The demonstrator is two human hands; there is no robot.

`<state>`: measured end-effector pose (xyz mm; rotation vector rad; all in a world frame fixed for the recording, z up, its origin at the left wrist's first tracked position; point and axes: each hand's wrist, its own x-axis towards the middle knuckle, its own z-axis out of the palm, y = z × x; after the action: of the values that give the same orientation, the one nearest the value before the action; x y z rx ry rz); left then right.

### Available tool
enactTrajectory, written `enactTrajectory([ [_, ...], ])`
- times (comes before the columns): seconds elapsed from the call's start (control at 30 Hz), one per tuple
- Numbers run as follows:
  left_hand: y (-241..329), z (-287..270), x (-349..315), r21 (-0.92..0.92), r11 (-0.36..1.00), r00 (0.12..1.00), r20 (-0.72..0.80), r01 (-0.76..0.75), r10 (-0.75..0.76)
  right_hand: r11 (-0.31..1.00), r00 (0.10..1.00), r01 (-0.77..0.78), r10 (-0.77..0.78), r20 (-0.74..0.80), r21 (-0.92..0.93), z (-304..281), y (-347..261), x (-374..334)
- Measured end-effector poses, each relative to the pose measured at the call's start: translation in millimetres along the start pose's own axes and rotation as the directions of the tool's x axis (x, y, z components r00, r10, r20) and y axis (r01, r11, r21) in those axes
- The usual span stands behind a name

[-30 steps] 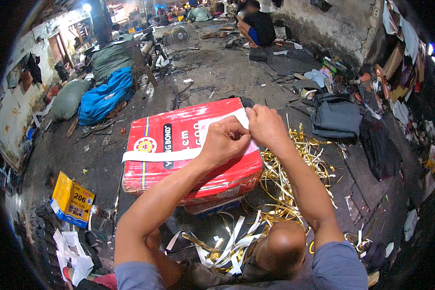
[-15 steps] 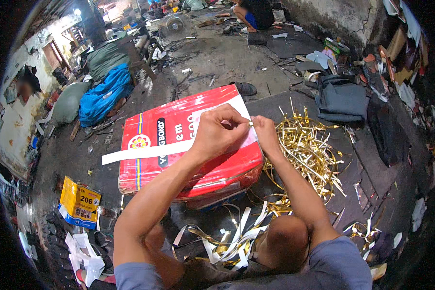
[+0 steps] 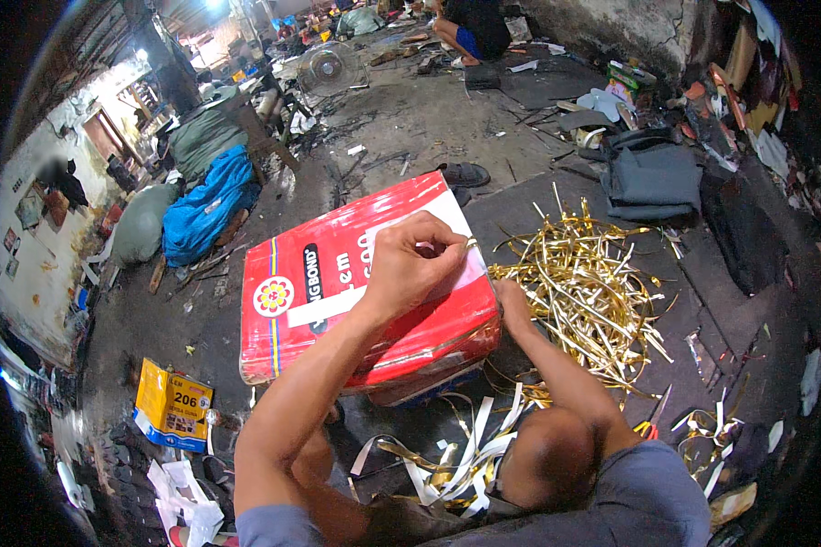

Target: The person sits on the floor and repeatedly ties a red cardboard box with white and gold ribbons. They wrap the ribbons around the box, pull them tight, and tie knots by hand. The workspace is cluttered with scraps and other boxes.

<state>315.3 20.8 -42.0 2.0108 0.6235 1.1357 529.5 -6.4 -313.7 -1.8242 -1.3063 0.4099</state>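
A red box [image 3: 410, 342] with printed labelling lies in front of me. My left hand [image 3: 412, 260] is over its top, thumb and forefinger pinched on the end of a narrow strip with a gold edge near the box's right side. From under this hand a white strip [image 3: 324, 307] runs left across the box top; whether it is the same strip is hidden by the hand. My right hand [image 3: 513, 304] is lower, beside the box's right edge, its fingers mostly out of sight. Right of it lies a heap of gold and white strips [image 3: 593, 292].
More white and gold strips [image 3: 465, 456] lie between my legs. Scissors [image 3: 649, 424] rest by my right knee. A yellow carton [image 3: 171, 406] stands at left. Farther off are a sandal [image 3: 463, 174], dark folded cloth [image 3: 652, 178], a blue bundle [image 3: 210, 205], a fan [image 3: 331, 69] and a crouching person [image 3: 474, 32].
My right hand has parted from the left and dropped toward me along the box's right edge. The white strip's left end has slid right onto the box. My left hand keeps its pinch.
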Motion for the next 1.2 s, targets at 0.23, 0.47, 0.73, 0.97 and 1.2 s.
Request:
enactTrajectory([
  [0.23, -1.6, -5.6, -6.1, -0.025, 0.999, 0.999, 0.003, 0.039, -0.039, 0.932, 0.979, 0.064, 0.011, 0.205, -0.357, 19.4, 59.4, -60.8],
  [0.47, 1.0, 5.1, 0.8, -0.017, 1.000, 1.000, 0.029, 0.012, -0.011, 0.832, 0.864, -0.400, 0.483, 0.146, -0.385, 35.5, 121.2, -63.7],
  [0.73, 5.1, -14.3, 3.3, 0.212, 0.944, 0.967, 0.098, -0.252, 0.236, 0.771, 0.809, -0.505, 0.579, 0.099, -0.388, 9.4, 95.6, -75.9],
  [0.97, -2.4, -22.5, 2.8, 0.285, 0.789, 0.831, 0.307, -0.545, 0.463, 0.680, 0.871, -0.371, 0.491, 0.016, -0.632, 0.6, 132.6, -85.0],
  [1.2, -3.1, -19.1, -1.0, 0.336, 0.730, 0.802, 0.291, -0.596, 0.521, 0.682, 0.929, -0.305, 0.367, -0.050, -0.665, -13.6, 132.5, -88.9],
])
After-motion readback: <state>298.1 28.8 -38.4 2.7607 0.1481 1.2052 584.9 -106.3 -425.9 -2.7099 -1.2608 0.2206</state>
